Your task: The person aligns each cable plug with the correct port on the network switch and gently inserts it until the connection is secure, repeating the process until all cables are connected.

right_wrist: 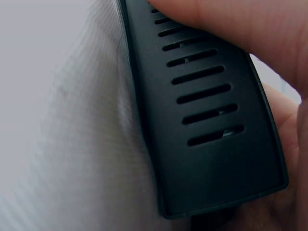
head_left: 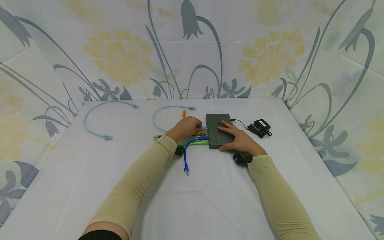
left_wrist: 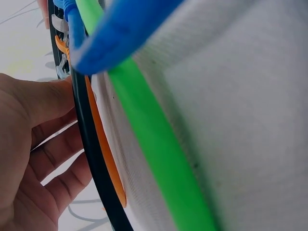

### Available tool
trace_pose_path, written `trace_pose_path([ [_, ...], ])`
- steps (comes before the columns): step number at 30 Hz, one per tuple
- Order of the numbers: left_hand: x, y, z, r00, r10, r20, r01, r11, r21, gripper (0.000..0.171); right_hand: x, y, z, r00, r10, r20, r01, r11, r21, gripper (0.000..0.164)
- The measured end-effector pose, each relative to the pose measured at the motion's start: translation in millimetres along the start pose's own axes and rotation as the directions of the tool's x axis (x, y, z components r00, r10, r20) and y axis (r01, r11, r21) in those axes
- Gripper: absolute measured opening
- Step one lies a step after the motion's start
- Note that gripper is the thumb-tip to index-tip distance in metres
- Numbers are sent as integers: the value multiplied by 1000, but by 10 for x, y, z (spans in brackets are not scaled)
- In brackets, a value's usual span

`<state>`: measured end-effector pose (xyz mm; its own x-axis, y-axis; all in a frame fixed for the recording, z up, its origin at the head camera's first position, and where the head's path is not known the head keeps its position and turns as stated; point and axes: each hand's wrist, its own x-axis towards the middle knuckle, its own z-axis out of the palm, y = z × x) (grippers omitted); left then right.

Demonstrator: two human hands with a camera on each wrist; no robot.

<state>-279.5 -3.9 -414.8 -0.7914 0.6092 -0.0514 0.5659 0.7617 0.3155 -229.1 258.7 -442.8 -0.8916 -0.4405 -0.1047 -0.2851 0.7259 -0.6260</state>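
Note:
A dark grey network switch [head_left: 214, 136] lies flat, its ports facing left. My left hand [head_left: 185, 128] is at the port side, with thumb and fingertips pinching the end of a light blue network cable [head_left: 174, 106]; the plug is mostly hidden. Orange, black, green [head_left: 196, 143] and blue [head_left: 185, 155] network cables run from the neighbouring ports, some passing beneath the hand. My right hand [head_left: 241, 141] holds the switch from the right. Its fingers are spread over the top, and the thumb [right_wrist: 207, 14] presses the vented near side.
Farther left on the white cloth lies a loose light blue cable [head_left: 87, 125]. Behind the right hand sits a black power adapter [head_left: 260, 127] with a bundled cord, its thin lead plugged into the switch. Floral cloth walls border the back and sides.

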Motion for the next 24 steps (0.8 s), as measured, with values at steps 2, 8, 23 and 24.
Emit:
trace_pose_path([
  [2,-1,-4,2,1000,4,0,-4,1000,-5,25,-1,3,1,1000,1,-3,-1,1000,-2,95],
  [8,-4,-13,8,1000,-5,1,5,1000,-13,25,-3,7,2,1000,-1,-6,1,1000,-7,95],
  [23,3,-9,21,1000,8,-21,-8,1000,-16,25,7,30,13,1000,-10,-10,10,1000,0,94],
  [24,3,-5,22,1000,10,-20,-11,1000,-17,25,6,33,14,1000,-10,-9,10,1000,0,94],
])
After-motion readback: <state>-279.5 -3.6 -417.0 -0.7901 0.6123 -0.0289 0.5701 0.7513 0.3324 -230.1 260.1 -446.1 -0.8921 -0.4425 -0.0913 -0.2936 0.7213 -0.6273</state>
